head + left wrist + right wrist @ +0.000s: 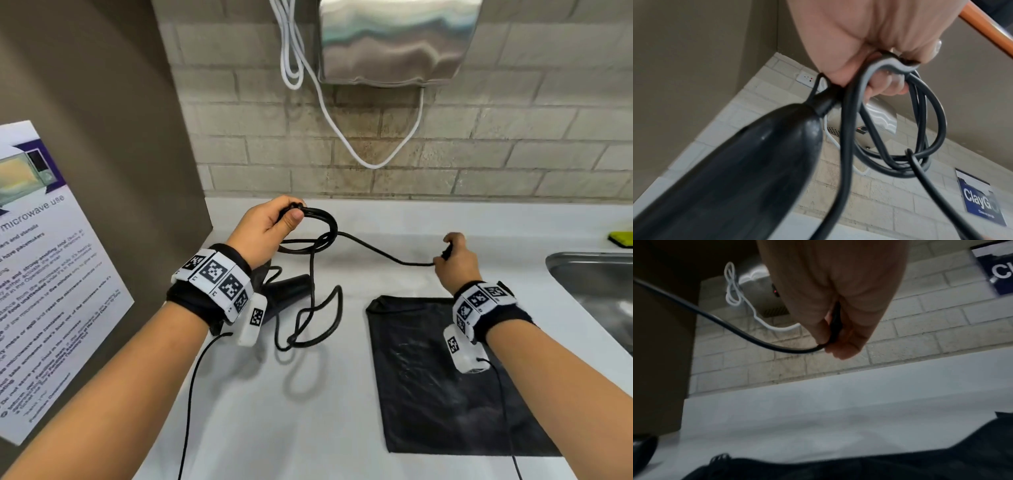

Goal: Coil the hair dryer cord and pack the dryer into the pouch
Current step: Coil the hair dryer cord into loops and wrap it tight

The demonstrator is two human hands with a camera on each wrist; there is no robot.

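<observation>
Currently the coiling step is in hand. Several loops of the cord (322,226) are gripped in the left hand (265,229), fingers curled round them. The free end is pinched in the right hand (457,258), out to the side of the coil. Next, that slack is judged due for laying into the held loops. Below the left grip lies the dryer (287,294); beneath the right wrist, the pouch (428,394) lies flat on the white counter (308,428). Beyond stand a brick wall (479,144) and a steel dispenser (394,41).
</observation>
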